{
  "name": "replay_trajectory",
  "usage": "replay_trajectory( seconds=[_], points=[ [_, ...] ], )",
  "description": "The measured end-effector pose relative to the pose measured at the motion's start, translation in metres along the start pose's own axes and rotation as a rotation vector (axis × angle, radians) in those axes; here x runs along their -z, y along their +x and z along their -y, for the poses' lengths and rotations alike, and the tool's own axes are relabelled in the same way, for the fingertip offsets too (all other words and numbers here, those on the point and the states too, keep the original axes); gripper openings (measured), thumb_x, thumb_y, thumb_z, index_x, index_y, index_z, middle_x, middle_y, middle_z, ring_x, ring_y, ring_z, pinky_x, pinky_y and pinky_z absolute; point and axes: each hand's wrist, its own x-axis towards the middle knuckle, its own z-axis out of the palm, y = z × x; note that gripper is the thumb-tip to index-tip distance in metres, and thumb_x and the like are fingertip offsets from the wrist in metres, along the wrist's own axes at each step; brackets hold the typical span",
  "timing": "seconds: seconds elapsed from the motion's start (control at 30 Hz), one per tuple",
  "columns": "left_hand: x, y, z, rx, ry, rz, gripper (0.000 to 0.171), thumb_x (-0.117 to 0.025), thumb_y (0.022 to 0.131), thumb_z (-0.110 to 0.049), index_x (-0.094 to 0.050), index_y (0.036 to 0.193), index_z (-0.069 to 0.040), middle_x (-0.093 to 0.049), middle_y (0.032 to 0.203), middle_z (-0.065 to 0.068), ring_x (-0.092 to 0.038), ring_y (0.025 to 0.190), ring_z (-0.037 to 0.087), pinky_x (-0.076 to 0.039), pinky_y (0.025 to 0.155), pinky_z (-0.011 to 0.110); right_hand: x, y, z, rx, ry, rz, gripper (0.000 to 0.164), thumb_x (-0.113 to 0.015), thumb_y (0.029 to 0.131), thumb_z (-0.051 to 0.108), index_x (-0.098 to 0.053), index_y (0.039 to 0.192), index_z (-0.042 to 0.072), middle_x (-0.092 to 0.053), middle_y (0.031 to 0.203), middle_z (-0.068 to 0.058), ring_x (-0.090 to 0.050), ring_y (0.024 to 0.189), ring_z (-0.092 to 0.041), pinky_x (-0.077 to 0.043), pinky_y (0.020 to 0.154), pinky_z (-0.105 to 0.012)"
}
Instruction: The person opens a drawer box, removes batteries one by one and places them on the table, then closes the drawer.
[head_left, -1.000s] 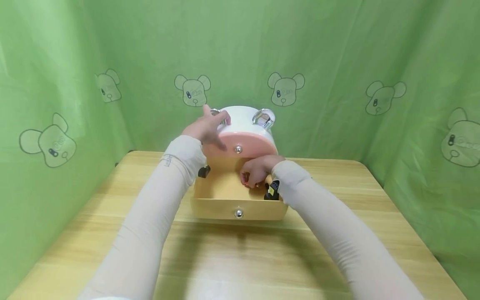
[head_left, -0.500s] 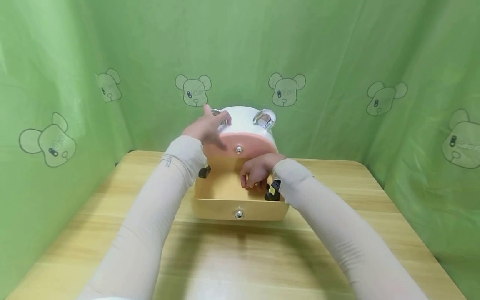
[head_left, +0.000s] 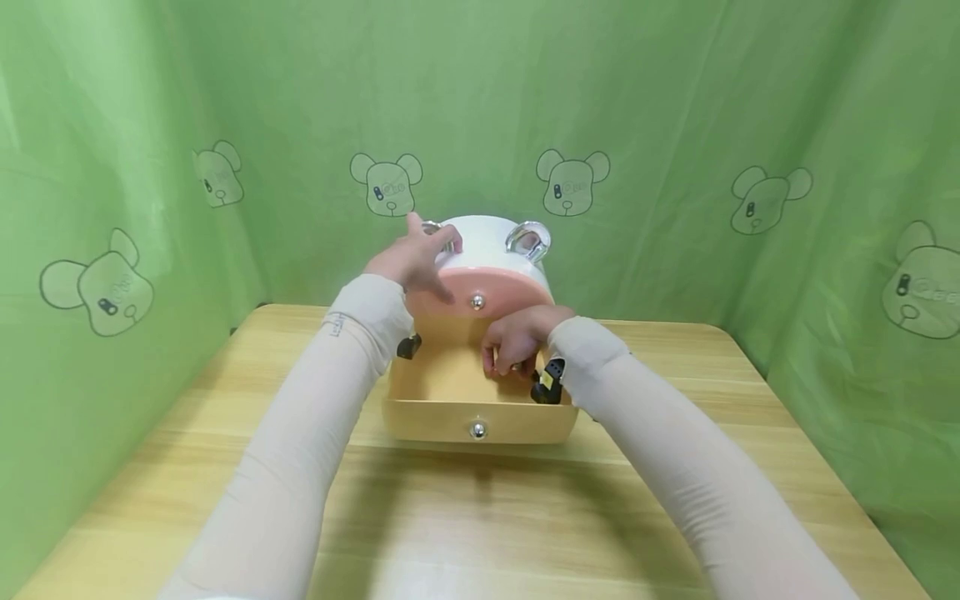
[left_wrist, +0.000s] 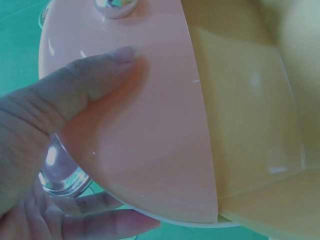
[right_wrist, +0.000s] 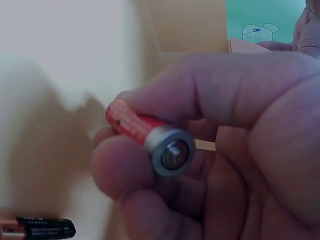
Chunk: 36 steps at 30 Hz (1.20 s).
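Nearest us, the wood-grain tabletop (head_left: 450, 525) stretches under both forearms, in a left sleeve (head_left: 300, 442) and a right sleeve (head_left: 675, 458), both off-white. Beyond its bare front part we note the yellow drawer (head_left: 435, 421), standing open, with a round silver lower knob (head_left: 477, 430) centred on its front. A black right wrist camera (head_left: 549, 383) shows at the drawer's right side; part of a black left wrist camera (head_left: 408, 346) shows at the left.

The right hand (head_left: 517, 343) is inside the drawer, toward its right side, fingers curled and narrow. In the right wrist view we see it pinch a red battery (right_wrist: 131, 122) between thumb and fingers, silver end ring facing the camera. A second battery (right_wrist: 47, 229), black and copper-coloured, lies apart from the hand at that view's lower left, partly cut off by the frame; we cannot read its label.

Above the drawer is the pink front panel (head_left: 510, 292) with its upper knob (head_left: 477, 302). The left hand (head_left: 412, 254) grips the white cabinet (head_left: 483, 237) at its left shoulder: thumb flat on the pink panel, other fingers around the rounded edge, beside one silver ear. The right silver ear (head_left: 514, 236) stands uncovered on top.

Farthest, we record a green curtain (head_left: 480, 83) printed with bear heads (head_left: 566, 187).
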Motion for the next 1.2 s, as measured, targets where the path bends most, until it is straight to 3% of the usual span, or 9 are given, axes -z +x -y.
replay_trajectory(
  seconds=[0.23,0.7,1.2],
  points=[
    [0.0,0.001,0.0,0.008,-0.004,0.006,0.075,-0.088,0.064,-0.016,-0.045,0.122,-0.035,-0.011,0.141,0.018,-0.054,0.092,0.032,-0.053,0.07,0.043,0.001,-0.004,0.001,0.003,-0.008,-0.037,0.018,-0.059,0.087,0.002,-0.06,0.105,0.005,-0.056,0.089,-0.008,-0.058,0.063,-0.015,-0.053,0.06,-0.026],
    [-0.001,0.003,0.0,0.014,-0.005,0.004,0.076,-0.089,0.063,-0.016,-0.045,0.122,-0.035,-0.011,0.141,0.018,-0.054,0.092,0.032,-0.054,0.068,0.042,0.009,-0.015,0.0,0.089,0.082,-0.102,0.027,-0.064,0.085,-0.003,-0.052,0.11,-0.002,-0.053,0.097,-0.012,-0.064,0.072,-0.021,-0.057,0.067,-0.03],
    [0.0,0.003,0.002,0.017,-0.008,0.005,0.077,-0.089,0.063,-0.017,-0.045,0.123,-0.035,-0.013,0.137,0.017,-0.054,0.093,0.033,-0.054,0.07,0.044,0.013,-0.026,0.0,0.075,0.136,-0.157,0.029,-0.063,0.086,-0.007,-0.048,0.111,-0.005,-0.047,0.097,-0.015,-0.067,0.076,-0.026,-0.059,0.071,-0.034]
  ],
)
